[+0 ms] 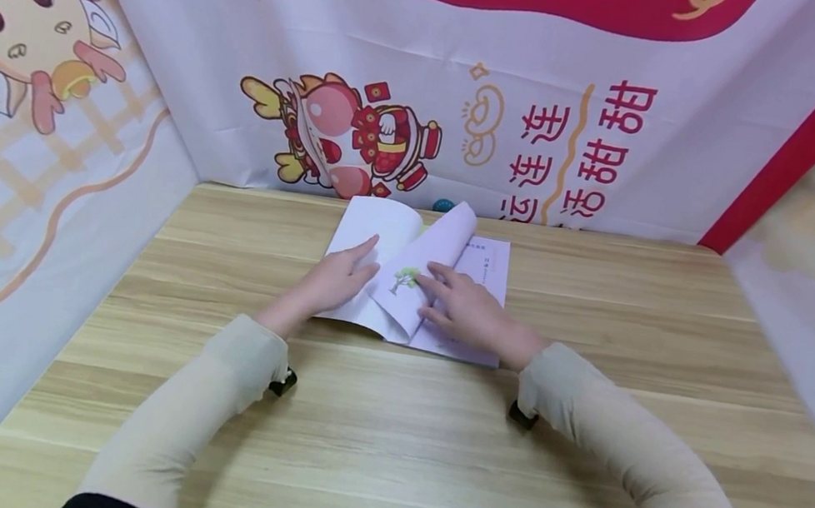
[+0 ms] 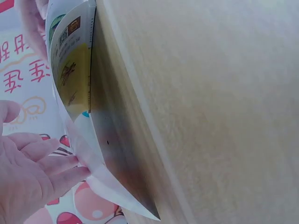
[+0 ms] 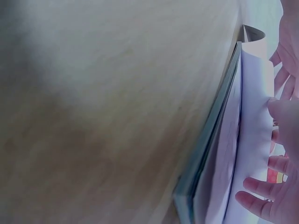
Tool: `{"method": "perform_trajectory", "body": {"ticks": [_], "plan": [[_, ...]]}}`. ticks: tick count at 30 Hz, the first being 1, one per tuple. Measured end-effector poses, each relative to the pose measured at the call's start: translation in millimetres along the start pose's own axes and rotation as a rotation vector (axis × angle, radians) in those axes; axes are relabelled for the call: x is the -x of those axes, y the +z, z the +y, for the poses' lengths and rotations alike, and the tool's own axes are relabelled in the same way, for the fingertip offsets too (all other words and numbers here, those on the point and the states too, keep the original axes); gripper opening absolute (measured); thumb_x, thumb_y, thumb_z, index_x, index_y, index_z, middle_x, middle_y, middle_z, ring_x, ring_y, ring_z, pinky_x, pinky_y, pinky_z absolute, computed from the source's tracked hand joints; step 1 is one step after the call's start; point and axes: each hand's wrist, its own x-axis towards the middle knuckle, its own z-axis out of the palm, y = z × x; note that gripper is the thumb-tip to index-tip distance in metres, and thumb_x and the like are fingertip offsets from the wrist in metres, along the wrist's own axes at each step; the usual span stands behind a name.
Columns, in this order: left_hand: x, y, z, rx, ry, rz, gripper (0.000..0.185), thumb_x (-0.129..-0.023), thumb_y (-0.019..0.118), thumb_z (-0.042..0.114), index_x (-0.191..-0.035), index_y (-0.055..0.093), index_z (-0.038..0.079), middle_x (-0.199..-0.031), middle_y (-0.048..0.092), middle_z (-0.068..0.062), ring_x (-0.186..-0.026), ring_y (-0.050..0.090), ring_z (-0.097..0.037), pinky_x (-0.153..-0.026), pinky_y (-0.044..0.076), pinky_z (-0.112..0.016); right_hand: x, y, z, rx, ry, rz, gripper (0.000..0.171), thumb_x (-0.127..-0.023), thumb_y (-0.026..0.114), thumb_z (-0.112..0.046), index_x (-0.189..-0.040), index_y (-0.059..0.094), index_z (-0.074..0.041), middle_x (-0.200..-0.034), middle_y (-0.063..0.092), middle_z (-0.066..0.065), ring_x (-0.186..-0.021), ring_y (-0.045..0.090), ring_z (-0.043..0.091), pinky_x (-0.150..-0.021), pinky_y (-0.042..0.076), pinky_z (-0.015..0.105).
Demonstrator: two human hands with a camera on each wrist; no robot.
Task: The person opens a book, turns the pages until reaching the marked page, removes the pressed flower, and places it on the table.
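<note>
Lying open on the wooden surface (image 1: pixel 385 453), far from the person and close to the printed cloth wall (image 1: pixel 171 76), was a thin book (image 1: pixel 485 267) with soft paper pages. It looked light and bendy, not stiff at all. One page (image 1: pixel 428 269) stood up in a curl in the middle, with a little green tree picture on it. Paper like this could crease or tear if pulled hard, so it would be best moved gently, by the loose outer edge of the page and not by the fold in the middle. The pages also looked smooth, so they could slide under dry fingers.

The left hand (image 1: pixel 332 279) lay flat on the left page (image 1: pixel 372 233). Its grip was spread, with straight fingers pressing the paper down and holding nothing. In the left wrist view the fingers (image 2: pixel 51 163) touched the white underside of a bent page.

The right hand (image 1: pixel 469 311) lay on the right side of the book. Its fingers were also spread and fairly straight, and the tips rested against the curled page near the tree picture. It pinched nothing that I could see. In the right wrist view the fingers (image 3: pixel 261 198) lay along the white page edge.

Both arms reached forward in pale sleeves (image 1: pixel 210 399), wrists low and close to the surface, hands near each other.
</note>
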Motion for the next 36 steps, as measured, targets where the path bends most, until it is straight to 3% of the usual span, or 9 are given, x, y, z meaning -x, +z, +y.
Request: {"method": "perform_trajectory", "body": {"ticks": [9,17,25,29,36], "plan": [[3.0,5.2,7.0,-0.122,0.046,-0.032,0.065,-0.106,0.054,0.021,-0.162,0.026,0.004,-0.167,0.021,-0.017,-0.152,0.020,-0.042,-0.123,0.017,-0.050,-7.3,-1.9,-17.0,0.038,-0.032,-0.014,0.061,-0.107,0.053,-0.042,-0.160,0.038,-0.017,-0.168,0.023,0.012,-0.146,0.035,0.039,-0.115,0.036,0.055],[3.0,8.2,10.4,-0.150,0.070,-0.035,0.065,-0.106,0.056,0.023,-0.162,0.027,0.005,-0.169,0.014,-0.017,-0.151,0.014,-0.048,-0.122,0.016,-0.056,-16.0,1.5,-32.6,0.073,-0.063,-0.046,0.059,-0.108,0.050,-0.043,-0.161,0.036,-0.020,-0.169,0.020,0.009,-0.152,0.022,0.040,-0.115,0.033,0.060],[1.2,9.9,11.4,-0.181,0.076,-0.020,0.065,-0.103,0.058,0.018,-0.160,0.031,0.003,-0.168,0.009,-0.020,-0.151,0.009,-0.051,-0.121,0.016,-0.058,-21.4,6.9,-37.2,0.015,-0.071,-0.045,0.059,-0.108,0.051,-0.039,-0.160,0.036,-0.017,-0.169,0.019,0.010,-0.154,0.015,0.037,-0.120,0.023,0.055],[0.0,11.8,11.3,-0.176,0.081,-0.037,0.066,-0.102,0.058,0.016,-0.161,0.030,0.004,-0.170,0.006,-0.016,-0.152,0.004,-0.047,-0.121,0.015,-0.057,-23.9,8.1,-38.5,-0.039,-0.072,-0.037,0.059,-0.108,0.052,-0.039,-0.159,0.039,-0.013,-0.169,0.019,0.011,-0.155,0.012,0.035,-0.121,0.022,0.052],[-0.1,19.1,11.1,-0.198,0.057,-0.109,0.072,-0.106,0.053,0.029,-0.165,0.016,0.013,-0.171,0.003,-0.005,-0.154,-0.001,-0.041,-0.106,0.012,-0.082,-28.8,6.3,-42.0,-0.109,-0.078,-0.025,0.063,-0.107,0.057,-0.035,-0.158,0.036,-0.005,-0.168,0.021,0.015,-0.155,0.014,0.035,-0.121,0.022,0.047]]}}
